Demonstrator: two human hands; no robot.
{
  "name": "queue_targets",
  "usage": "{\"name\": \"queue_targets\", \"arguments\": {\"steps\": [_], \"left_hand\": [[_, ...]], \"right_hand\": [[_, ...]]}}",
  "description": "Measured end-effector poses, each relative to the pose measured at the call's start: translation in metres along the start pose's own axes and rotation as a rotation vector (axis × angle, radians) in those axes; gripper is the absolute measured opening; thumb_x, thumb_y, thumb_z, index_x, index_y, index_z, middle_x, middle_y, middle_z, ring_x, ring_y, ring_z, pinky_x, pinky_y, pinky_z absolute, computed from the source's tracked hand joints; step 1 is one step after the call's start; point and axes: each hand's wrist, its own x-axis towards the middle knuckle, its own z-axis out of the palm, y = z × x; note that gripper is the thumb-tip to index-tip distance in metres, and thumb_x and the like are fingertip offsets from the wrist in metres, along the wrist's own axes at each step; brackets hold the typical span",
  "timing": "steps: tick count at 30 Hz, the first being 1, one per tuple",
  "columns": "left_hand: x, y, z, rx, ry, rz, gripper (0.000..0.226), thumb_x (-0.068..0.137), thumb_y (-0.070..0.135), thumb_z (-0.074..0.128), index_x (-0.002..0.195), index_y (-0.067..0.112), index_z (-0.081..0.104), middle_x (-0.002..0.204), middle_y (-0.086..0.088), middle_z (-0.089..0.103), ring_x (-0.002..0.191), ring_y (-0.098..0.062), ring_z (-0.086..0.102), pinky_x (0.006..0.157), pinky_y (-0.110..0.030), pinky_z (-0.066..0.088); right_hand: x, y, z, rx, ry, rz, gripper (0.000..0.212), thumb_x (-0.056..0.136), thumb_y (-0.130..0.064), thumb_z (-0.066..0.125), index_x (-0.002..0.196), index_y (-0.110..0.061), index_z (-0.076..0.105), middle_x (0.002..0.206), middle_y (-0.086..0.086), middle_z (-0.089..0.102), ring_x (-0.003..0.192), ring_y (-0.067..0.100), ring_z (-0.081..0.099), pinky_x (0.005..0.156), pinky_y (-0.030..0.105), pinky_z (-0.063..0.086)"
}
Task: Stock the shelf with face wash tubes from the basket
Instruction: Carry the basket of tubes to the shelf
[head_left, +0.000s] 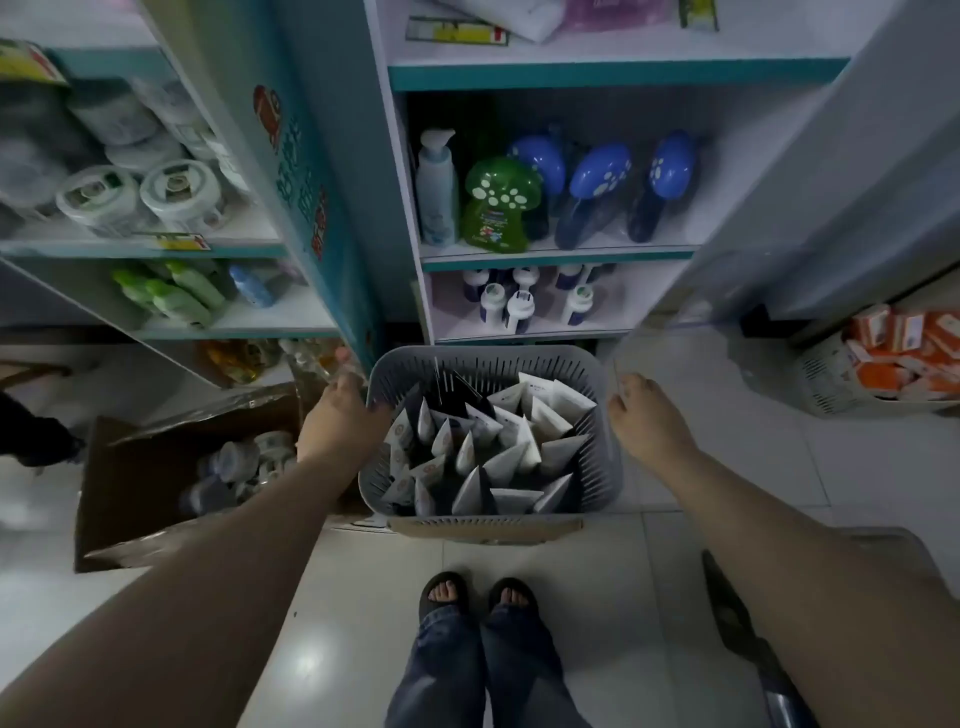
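Basket: grey slotted plastic basket (602, 457) on the floor, holding white face wash tubes (498, 441).
Left hand (337, 415): grip grasping basket's left rim.
Right hand (644, 415): beside right rim, grip released.

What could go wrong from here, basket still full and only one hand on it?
1. Only the left hand grips the basket rim; the right hand is off it, so a one-sided lift may tip it.
2. The face wash tubes stand loose and crowded, so they could spill.
3. The cardboard box crowds the left side, an easy snag.
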Motion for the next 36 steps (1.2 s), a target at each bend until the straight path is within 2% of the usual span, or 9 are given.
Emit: {"name": "queue_targets", "arguments": {"steps": [2, 5, 7, 13, 18, 25, 29, 33, 36], "left_hand": [[0.009, -0.004, 0.007, 0.002, 0.0, -0.034, 0.043, 0.089, 0.04, 0.051, 0.123, 0.013, 0.049, 0.118, -0.013, 0.058, 0.099, -0.031, 0.059, 0.076, -0.037, 0.046], [0.023, -0.014, 0.024, 0.002, -0.027, -0.075, 0.046, 0.087, 0.043, 0.05, 0.124, 0.015, 0.048, 0.119, -0.012, 0.058, 0.101, -0.031, 0.059, 0.078, -0.037, 0.046], [0.034, -0.02, 0.036, -0.002, -0.038, -0.093, 0.05, 0.087, 0.047, 0.047, 0.124, 0.014, 0.048, 0.12, -0.012, 0.057, 0.101, -0.032, 0.058, 0.078, -0.037, 0.046], [0.059, -0.042, 0.072, -0.043, -0.053, -0.178, 0.058, 0.093, 0.054, 0.028, 0.116, 0.006, 0.053, 0.112, -0.019, 0.061, 0.096, -0.036, 0.058, 0.076, -0.039, 0.045], [0.061, -0.046, 0.092, -0.036, -0.073, -0.222, 0.05, 0.1, 0.041, 0.024, 0.113, 0.003, 0.053, 0.11, -0.023, 0.06, 0.087, -0.032, 0.053, 0.073, -0.037, 0.036], [0.071, -0.063, 0.108, -0.021, -0.078, -0.293, 0.039, 0.1, 0.028, 0.029, 0.104, 0.002, 0.058, 0.102, -0.02, 0.063, 0.076, -0.027, 0.048, 0.067, -0.034, 0.036], [0.077, -0.068, 0.109, 0.028, -0.101, -0.285, 0.038, 0.099, 0.026, 0.031, 0.102, 0.002, 0.06, 0.097, -0.018, 0.063, 0.074, -0.025, 0.049, 0.064, -0.032, 0.036], [0.077, -0.065, 0.103, 0.088, -0.123, -0.278, 0.033, 0.099, 0.019, 0.032, 0.102, 0.001, 0.059, 0.089, -0.015, 0.057, 0.063, -0.018, 0.043, 0.05, -0.028, 0.028], [0.072, -0.063, 0.099, 0.075, -0.124, -0.273, 0.032, 0.1, 0.017, 0.031, 0.1, 0.0, 0.059, 0.087, -0.014, 0.055, 0.068, -0.022, 0.045, 0.049, -0.028, 0.027]], "right_hand": [[0.012, 0.002, 0.008, 0.004, 0.017, 0.014, 0.01, 0.095, -0.016, 0.041, 0.089, -0.009, 0.04, 0.089, 0.018, 0.044, 0.077, 0.028, 0.047, 0.066, 0.032, 0.034], [0.029, 0.008, 0.023, -0.026, -0.026, 0.079, 0.031, 0.098, -0.019, 0.04, 0.12, 0.001, 0.05, 0.117, 0.024, 0.052, 0.103, 0.039, 0.055, 0.083, 0.039, 0.044], [0.038, 0.012, 0.032, -0.015, -0.027, 0.093, 0.036, 0.099, -0.019, 0.038, 0.126, 0.003, 0.048, 0.124, 0.026, 0.051, 0.109, 0.039, 0.054, 0.087, 0.039, 0.043], [0.057, 0.033, 0.067, 0.013, -0.01, 0.16, 0.035, 0.101, -0.019, 0.032, 0.119, 0.004, 0.052, 0.117, 0.029, 0.054, 0.103, 0.04, 0.054, 0.079, 0.038, 0.041], [0.058, 0.037, 0.084, 0.023, 0.023, 0.207, 0.035, 0.102, -0.018, 0.03, 0.123, 0.003, 0.048, 0.121, 0.027, 0.05, 0.105, 0.041, 0.054, 0.084, 0.039, 0.043], [0.064, 0.049, 0.096, 0.075, -0.009, 0.334, 0.041, 0.104, -0.023, 0.026, 0.097, 0.006, 0.054, 0.103, 0.027, 0.058, 0.099, 0.038, 0.056, 0.072, 0.031, 0.033], [0.07, 0.056, 0.098, 0.135, -0.032, 0.397, 0.038, 0.101, -0.018, 0.033, 0.064, -0.011, 0.038, 0.091, 0.024, 0.057, 0.091, 0.036, 0.058, 0.07, 0.031, 0.034], [0.068, 0.058, 0.099, 0.215, -0.005, 0.431, 0.035, 0.101, -0.021, 0.031, 0.075, -0.006, 0.047, 0.091, 0.023, 0.058, 0.089, 0.036, 0.059, 0.07, 0.029, 0.034], [0.061, 0.057, 0.095, 0.245, 0.002, 0.447, 0.031, 0.102, -0.021, 0.031, 0.084, -0.004, 0.05, 0.1, 0.025, 0.061, 0.093, 0.035, 0.058, 0.073, 0.029, 0.036]]}}
